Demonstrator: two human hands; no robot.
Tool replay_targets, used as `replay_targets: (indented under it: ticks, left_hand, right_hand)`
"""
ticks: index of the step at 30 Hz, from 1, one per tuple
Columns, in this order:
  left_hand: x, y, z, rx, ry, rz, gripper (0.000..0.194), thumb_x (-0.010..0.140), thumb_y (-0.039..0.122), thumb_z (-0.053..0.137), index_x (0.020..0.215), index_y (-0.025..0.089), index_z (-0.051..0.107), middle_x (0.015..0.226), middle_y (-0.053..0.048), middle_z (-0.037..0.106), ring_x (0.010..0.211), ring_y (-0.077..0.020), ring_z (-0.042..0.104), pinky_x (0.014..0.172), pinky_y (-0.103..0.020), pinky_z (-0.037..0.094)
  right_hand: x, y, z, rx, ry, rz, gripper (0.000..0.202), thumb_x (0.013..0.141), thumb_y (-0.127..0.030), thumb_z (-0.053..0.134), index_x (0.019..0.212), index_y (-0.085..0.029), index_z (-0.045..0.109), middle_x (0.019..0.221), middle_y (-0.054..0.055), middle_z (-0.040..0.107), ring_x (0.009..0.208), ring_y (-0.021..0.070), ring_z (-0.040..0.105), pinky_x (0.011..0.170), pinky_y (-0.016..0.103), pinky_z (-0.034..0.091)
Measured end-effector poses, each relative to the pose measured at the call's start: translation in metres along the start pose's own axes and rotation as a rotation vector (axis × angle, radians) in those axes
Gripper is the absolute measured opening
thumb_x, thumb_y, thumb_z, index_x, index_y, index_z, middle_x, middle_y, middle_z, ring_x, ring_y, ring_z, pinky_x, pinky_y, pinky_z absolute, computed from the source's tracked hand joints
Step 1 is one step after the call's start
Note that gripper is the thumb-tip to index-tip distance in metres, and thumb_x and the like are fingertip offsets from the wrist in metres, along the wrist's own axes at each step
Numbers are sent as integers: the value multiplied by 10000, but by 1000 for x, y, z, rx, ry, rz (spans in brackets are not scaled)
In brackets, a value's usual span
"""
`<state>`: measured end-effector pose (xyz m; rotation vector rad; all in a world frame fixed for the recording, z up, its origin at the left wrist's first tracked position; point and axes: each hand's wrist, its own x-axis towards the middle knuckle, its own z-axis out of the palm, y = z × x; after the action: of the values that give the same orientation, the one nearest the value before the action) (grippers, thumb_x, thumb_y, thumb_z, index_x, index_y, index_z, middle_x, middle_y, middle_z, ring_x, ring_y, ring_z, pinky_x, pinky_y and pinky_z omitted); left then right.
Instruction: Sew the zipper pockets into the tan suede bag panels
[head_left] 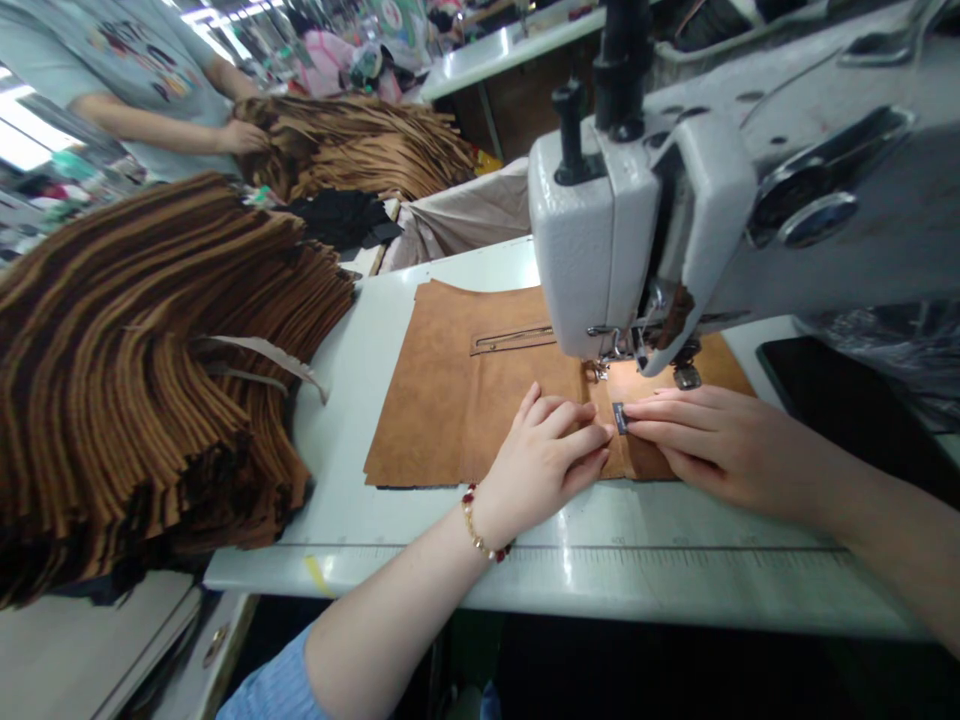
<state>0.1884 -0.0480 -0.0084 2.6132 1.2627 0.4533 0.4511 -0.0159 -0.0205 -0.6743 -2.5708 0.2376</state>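
Note:
A brown leather-like panel (431, 400) with a stitched zipper opening (514, 341) lies flat under the sewing machine's presser foot (598, 370). My left hand (551, 450) rests palm down on the panel, fingers stretched out, left of a raised vertical seam. A small dark label (619, 418) with light marks sits upright along that seam, just in front of the needle area. The fingertips of my right hand (720, 440) are closed together on the label's right edge, pressing it to the panel. My right thumb is partly hidden under the hand.
The white machine head (592, 240) overhangs the panel. A tall stack of brown pieces (150, 370) stands at the left. A black phone-like slab (847, 410) lies at the right. A ruler strip (555, 555) runs along the table's front. Behind, a person handles another brown pile (382, 145).

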Motion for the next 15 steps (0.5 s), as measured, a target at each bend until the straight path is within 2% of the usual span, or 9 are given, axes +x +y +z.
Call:
replay_targets:
  ticks: [6, 15]
  left_hand:
    - [0, 1, 0, 7, 4, -2, 244, 1030, 340, 514, 1220, 287, 657, 1249, -35, 661, 1181, -204, 579, 1236, -546, 251]
    - [0, 2, 0, -12, 7, -11, 249, 1034, 344, 511, 1243, 293, 637, 1254, -24, 663, 1194, -194, 576, 1246, -532, 237]
  right_hand:
    - [0, 1, 0, 23, -21, -6, 446, 925, -139, 539, 1358, -222, 609, 1408, 49, 630, 1299, 223, 573, 1137, 454, 444]
    - [0, 2, 5, 7, -31, -12, 441, 933, -143, 529, 1360, -217, 610, 1415, 58, 624, 1309, 224, 566, 1119, 450, 460]
